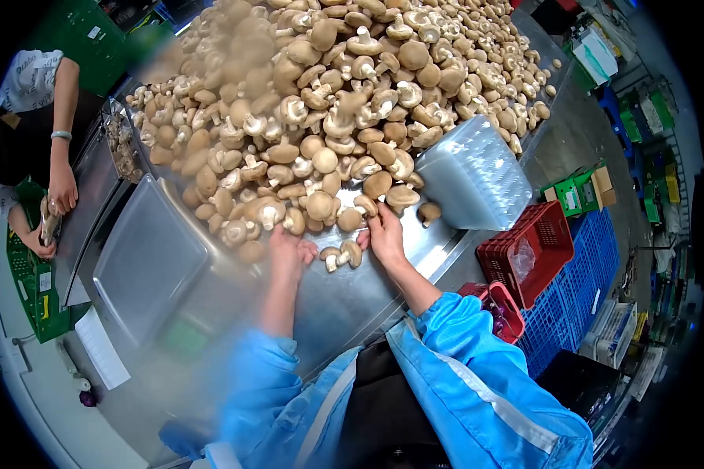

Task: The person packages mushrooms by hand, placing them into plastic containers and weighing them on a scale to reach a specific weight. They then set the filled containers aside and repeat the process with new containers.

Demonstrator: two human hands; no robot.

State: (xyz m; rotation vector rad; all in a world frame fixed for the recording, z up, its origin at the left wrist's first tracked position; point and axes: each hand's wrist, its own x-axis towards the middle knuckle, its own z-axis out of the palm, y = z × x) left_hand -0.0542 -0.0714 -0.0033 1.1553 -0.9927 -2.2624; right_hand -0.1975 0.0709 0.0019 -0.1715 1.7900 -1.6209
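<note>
A large heap of brown-capped shiitake mushrooms (321, 160) covers the metal table (328, 309). My left hand (288, 252) is at the heap's near edge, fingers loosely bent and partly blurred, touching or nearly touching the mushrooms there. My right hand (385, 237) reaches to the same edge further right, thumb apart from the fingers, fingertips against the lowest mushrooms. Nothing is visibly gripped in either hand. Between and just below them, a few loose mushrooms (341, 255) lie on the metal. One single mushroom (429, 213) sits right of my right hand.
A clear plastic tub (475, 173) stands on the right, against the heap. A translucent lid or tray (150, 258) lies left. Red crates (526, 254) rest beside a blue pallet (575, 289). At far left, another person's hands (61, 191) work over a green crate (35, 301).
</note>
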